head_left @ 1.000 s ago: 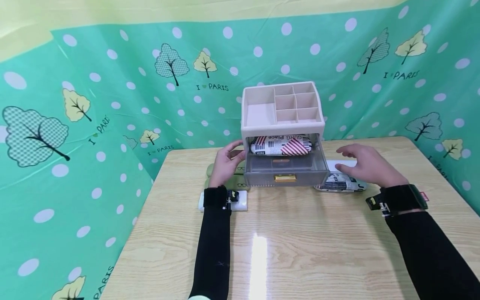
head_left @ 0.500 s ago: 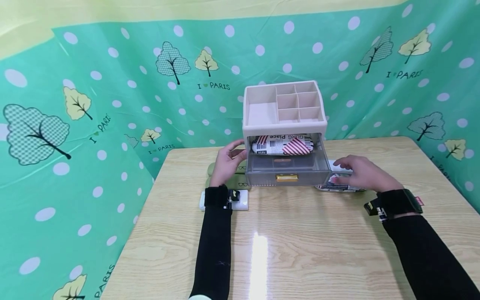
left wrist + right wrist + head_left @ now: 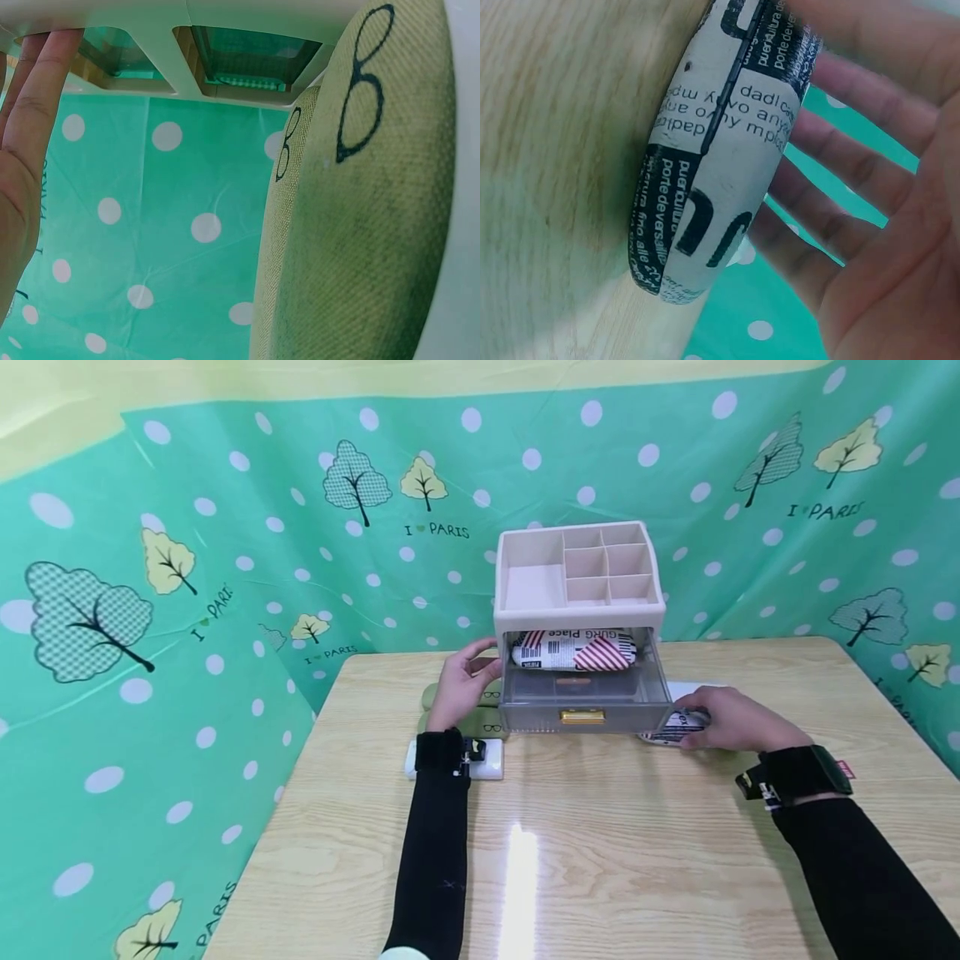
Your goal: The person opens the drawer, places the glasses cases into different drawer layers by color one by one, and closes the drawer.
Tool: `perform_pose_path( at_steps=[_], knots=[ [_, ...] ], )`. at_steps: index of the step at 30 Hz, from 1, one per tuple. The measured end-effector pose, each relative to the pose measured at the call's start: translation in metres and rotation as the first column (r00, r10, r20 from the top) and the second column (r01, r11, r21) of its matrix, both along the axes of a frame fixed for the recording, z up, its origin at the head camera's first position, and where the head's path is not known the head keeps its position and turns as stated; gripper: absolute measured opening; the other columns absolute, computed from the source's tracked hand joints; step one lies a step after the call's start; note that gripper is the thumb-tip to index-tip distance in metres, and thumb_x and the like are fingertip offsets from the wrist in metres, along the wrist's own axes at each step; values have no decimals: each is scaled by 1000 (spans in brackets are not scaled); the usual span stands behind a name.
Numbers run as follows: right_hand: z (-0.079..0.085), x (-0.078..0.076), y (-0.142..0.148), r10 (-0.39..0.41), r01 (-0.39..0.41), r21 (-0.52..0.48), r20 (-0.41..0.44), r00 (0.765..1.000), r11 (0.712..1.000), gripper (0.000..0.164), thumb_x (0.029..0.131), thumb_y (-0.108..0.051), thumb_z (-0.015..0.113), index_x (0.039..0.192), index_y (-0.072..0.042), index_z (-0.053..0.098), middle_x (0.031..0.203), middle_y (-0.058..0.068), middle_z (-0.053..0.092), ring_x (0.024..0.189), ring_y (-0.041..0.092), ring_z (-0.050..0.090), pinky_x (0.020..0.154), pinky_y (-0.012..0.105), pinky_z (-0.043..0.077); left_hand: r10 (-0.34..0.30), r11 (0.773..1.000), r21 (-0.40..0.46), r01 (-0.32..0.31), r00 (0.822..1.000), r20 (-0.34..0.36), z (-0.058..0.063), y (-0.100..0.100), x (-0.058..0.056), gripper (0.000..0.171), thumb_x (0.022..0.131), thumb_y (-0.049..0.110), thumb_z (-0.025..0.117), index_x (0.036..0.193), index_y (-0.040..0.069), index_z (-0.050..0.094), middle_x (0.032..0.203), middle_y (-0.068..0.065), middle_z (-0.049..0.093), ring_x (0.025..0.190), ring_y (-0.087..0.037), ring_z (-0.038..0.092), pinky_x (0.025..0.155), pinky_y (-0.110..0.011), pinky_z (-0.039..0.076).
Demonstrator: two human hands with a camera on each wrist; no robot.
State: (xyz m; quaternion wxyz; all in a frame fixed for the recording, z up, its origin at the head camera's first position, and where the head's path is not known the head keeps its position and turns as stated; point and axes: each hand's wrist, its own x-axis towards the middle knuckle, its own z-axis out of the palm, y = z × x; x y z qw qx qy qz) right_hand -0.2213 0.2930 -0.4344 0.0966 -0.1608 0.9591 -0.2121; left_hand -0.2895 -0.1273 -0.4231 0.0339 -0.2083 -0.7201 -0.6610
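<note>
A white desktop organizer (image 3: 581,614) stands at the back with its clear grey drawer (image 3: 585,720) pulled out. Inside the drawer is a newspaper-print glasses case (image 3: 573,652) with red stripes. My left hand (image 3: 457,687) rests against the organizer's left side, its fingertips on the frame in the left wrist view. To the right of the drawer, my right hand (image 3: 731,718) grips another newspaper-print glasses case (image 3: 712,150) lying on the table, thumb at the near edge and fingers along the far edge.
Two green glasses cases (image 3: 360,187) with spectacle drawings lie left of the organizer, beside a white case (image 3: 491,760). Behind the right hand is another white object (image 3: 693,687). A green polka-dot cloth (image 3: 420,568) hangs behind the wooden table (image 3: 600,843).
My right hand has come down and left onto the newspaper-print case beside the drawer, closing its fingers around it. The left hand stays at the organizer's side. The head view has shifted slightly.
</note>
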Motion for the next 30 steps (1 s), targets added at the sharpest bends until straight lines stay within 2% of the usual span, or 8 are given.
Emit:
perform_pose_path(
  at_steps=[5, 9, 14, 23, 30],
  knots=[
    [0, 0, -2, 29, -29, 20, -16, 999, 999, 55, 75, -15, 92, 124, 1, 71, 106, 15, 68, 90, 25, 60, 79, 45, 53, 1, 1000, -2, -1, 1000, 5, 0, 0, -1, 45, 96, 10, 70, 140, 4, 60, 135, -14, 63, 113, -29, 69, 94, -35, 59],
    [0, 0, -3, 46, -46, 35, 5, 999, 998, 60, 76, -19, 93, 126, 3, 70, 105, 13, 67, 87, 22, 58, 76, 39, 52, 5, 1000, -5, -5, 1000, 16, -1, -1, -1, 47, 96, 13, 71, 140, 5, 60, 136, -14, 63, 113, -29, 69, 94, -35, 59],
    [1, -1, -3, 59, -60, 24, 52, 997, 998, 63, 76, -19, 92, 129, 4, 68, 101, 5, 69, 82, 18, 56, 71, 33, 48, 3, 1000, -6, -3, 1000, 5, -2, -1, -1, 46, 96, 13, 71, 140, 5, 61, 135, -14, 64, 113, -29, 69, 93, -36, 59],
    [4, 1, -2, 50, -56, 69, 82, 995, 996, 68, 75, -19, 92, 134, 2, 65, 108, 13, 71, 88, 22, 58, 76, 38, 50, 0, 1000, -6, 0, 1000, 6, -1, -1, 0, 46, 96, 14, 71, 140, 6, 61, 133, -13, 65, 113, -29, 69, 93, -36, 59],
    [3, 2, -1, 54, -57, 30, 83, 995, 998, 68, 76, -22, 92, 135, -1, 65, 112, 15, 72, 91, 21, 62, 78, 39, 54, -1, 1000, -9, 1, 1000, 17, 0, -1, -1, 46, 96, 14, 71, 140, 6, 60, 135, -17, 63, 113, -29, 69, 93, -36, 59]
  ],
)
